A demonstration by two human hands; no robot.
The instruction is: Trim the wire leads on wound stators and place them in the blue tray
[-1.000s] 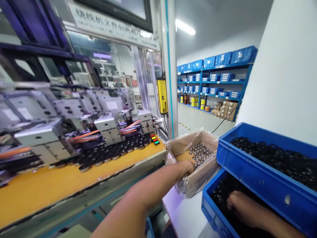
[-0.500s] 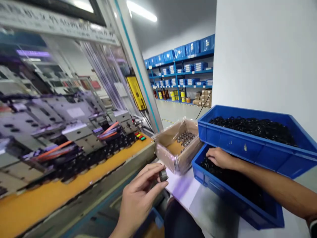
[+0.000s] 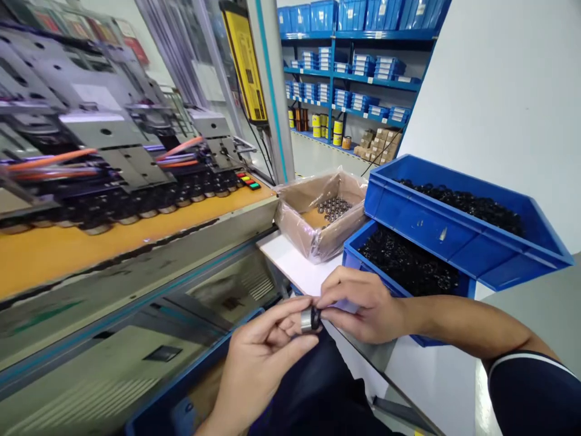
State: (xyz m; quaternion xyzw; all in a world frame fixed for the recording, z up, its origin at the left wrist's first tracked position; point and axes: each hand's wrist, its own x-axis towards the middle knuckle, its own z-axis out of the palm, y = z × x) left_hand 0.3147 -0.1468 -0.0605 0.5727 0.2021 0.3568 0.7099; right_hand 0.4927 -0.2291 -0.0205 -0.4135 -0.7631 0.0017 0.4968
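Observation:
My left hand (image 3: 265, 351) pinches a short silver metal cylinder (image 3: 307, 320) between thumb and fingers, above my lap. At the cylinder's right end sits a black ring-shaped part (image 3: 316, 318), which the thumb and forefinger of my right hand (image 3: 370, 303) grip. The two parts touch; whether the black one is seated cannot be made out. Just behind my right hand stands the lower blue bin (image 3: 351, 259), holding many loose black ring parts (image 3: 408, 257).
A plastic-lined cardboard box (image 3: 313, 239) with metal cylinders (image 3: 334, 209) stands on the white table (image 3: 290, 257). Another blue bin (image 3: 422, 218) rests over the lower one. At left, a machine with an orange work surface (image 3: 190, 218) carries a row of parts. Blue shelving (image 3: 333, 72) stands behind.
My right hand has come out of the lower blue bin and moved left to the metal cylinder, bringing a black ring part. My left hand still holds the cylinder. The view has tilted down.

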